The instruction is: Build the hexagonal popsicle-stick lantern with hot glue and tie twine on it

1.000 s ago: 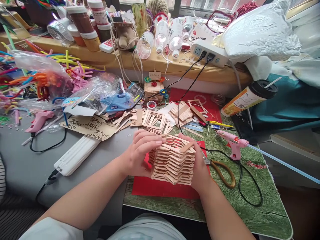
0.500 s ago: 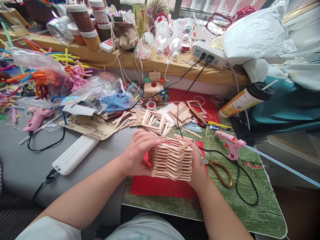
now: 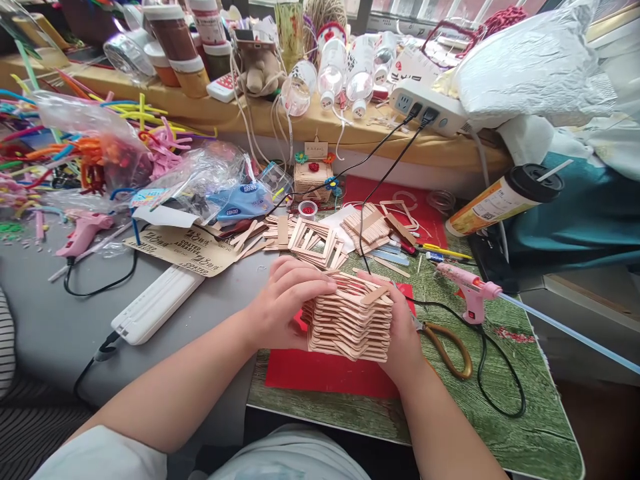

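A stack of glued wooden craft-stick frames (image 3: 350, 320) sits on a red sheet (image 3: 325, 373) over a green mat (image 3: 500, 400). My left hand (image 3: 285, 303) grips the stack's left side, fingers over its top edge. Against the right side of the stack my right hand (image 3: 403, 333) presses, its fingers curled over the top. Both hands squeeze the stack between them.
A pink glue gun (image 3: 467, 293) and brass-handled scissors (image 3: 447, 347) lie right of the stack. Loose stick frames (image 3: 313, 240) and sticks lie behind it. A white power strip (image 3: 155, 303), another pink glue gun (image 3: 83, 230), bags of pipe cleaners (image 3: 90, 150) and a tipped cup (image 3: 505, 200) surround the area.
The stack looks slightly more compressed between my hands. The view has shifted a little; both hands keep their hold.
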`<move>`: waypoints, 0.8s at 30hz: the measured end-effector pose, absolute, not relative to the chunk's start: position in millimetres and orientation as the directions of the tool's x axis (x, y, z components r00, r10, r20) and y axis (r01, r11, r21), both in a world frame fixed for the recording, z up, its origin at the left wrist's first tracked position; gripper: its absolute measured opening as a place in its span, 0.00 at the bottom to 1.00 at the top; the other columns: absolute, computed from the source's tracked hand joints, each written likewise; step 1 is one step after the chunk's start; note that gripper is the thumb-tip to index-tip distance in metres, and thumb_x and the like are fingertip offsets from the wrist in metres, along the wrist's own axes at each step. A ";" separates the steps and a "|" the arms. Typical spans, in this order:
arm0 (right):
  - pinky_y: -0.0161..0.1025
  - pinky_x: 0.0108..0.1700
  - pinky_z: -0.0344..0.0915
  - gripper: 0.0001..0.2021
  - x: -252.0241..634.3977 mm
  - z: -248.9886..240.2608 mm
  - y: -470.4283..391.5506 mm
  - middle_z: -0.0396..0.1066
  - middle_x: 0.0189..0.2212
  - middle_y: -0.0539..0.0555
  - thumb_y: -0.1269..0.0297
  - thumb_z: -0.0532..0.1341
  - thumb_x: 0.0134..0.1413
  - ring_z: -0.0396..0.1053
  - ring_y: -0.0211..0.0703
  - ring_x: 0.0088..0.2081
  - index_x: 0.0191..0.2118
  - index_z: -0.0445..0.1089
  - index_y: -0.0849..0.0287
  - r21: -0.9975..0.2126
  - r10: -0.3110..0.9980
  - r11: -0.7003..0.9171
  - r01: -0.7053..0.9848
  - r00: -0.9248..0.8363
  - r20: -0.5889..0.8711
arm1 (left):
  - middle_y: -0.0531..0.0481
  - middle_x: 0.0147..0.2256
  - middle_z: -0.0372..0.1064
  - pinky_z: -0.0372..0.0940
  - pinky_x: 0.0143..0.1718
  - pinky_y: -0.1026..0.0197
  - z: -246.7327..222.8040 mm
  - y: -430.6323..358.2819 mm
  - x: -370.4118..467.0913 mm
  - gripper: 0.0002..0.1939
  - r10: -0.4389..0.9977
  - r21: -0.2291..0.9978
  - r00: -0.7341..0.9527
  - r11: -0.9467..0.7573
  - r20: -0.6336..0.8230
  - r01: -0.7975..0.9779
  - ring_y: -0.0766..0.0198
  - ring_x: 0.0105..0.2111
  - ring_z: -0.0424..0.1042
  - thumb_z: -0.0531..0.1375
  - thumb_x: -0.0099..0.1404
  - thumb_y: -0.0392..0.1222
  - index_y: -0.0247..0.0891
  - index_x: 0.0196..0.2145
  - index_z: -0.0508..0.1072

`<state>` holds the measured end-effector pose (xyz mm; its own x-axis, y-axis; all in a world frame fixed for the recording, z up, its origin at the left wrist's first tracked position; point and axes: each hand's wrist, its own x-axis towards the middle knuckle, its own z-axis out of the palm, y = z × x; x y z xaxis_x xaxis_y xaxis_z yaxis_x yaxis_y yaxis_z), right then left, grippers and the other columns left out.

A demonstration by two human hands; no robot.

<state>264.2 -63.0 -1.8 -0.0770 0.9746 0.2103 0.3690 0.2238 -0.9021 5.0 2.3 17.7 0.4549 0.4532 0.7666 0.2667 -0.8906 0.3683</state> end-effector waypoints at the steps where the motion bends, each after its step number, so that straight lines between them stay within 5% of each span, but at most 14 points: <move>1: 0.64 0.72 0.69 0.36 264.5 -3.1 -62.6 0.70 0.71 0.62 0.57 0.73 0.64 0.70 0.63 0.70 0.74 0.63 0.48 -0.905 0.973 0.229 0.358 -0.087 0.212 | 0.43 0.53 0.81 0.67 0.55 0.44 17.5 2.4 4.5 0.48 0.455 0.370 0.461 -0.890 0.762 0.266 0.47 0.50 0.79 0.75 0.59 0.62 0.48 0.71 0.65; 10: 0.69 0.78 0.60 0.50 270.5 -24.8 -64.6 0.58 0.77 0.64 0.58 0.75 0.62 0.61 0.66 0.76 0.80 0.48 0.45 -0.868 0.947 0.320 0.379 -0.097 0.307 | 0.35 0.65 0.74 0.67 0.64 0.40 17.9 7.4 5.7 0.59 0.475 0.392 0.478 -0.880 0.739 0.268 0.41 0.62 0.76 0.75 0.60 0.66 0.47 0.79 0.53; 15: 0.72 0.76 0.61 0.55 267.5 -18.2 -63.2 0.58 0.77 0.65 0.56 0.78 0.58 0.61 0.69 0.76 0.81 0.44 0.44 -0.790 0.916 0.377 0.484 -0.067 0.397 | 0.33 0.64 0.73 0.67 0.66 0.38 15.4 11.7 3.1 0.61 0.474 0.374 0.468 -0.880 0.746 0.294 0.39 0.63 0.74 0.76 0.57 0.67 0.46 0.78 0.57; 19: 0.77 0.74 0.61 0.60 269.6 -12.3 -59.0 0.53 0.78 0.64 0.57 0.79 0.54 0.58 0.72 0.76 0.81 0.41 0.40 -0.680 0.823 0.519 0.519 -0.089 0.561 | 0.31 0.67 0.69 0.67 0.68 0.37 8.4 16.6 -0.7 0.63 0.515 0.434 0.496 -0.857 0.699 0.278 0.37 0.66 0.71 0.80 0.54 0.63 0.45 0.78 0.57; 24: 0.76 0.73 0.63 0.60 275.3 -14.2 -60.9 0.50 0.79 0.60 0.57 0.78 0.57 0.53 0.72 0.78 0.81 0.37 0.34 -0.660 0.811 0.543 0.519 -0.121 0.573 | 0.31 0.69 0.67 0.67 0.70 0.39 -5.6 22.8 -1.5 0.62 0.591 0.585 0.498 -0.788 0.634 0.190 0.40 0.69 0.70 0.82 0.53 0.52 0.46 0.77 0.56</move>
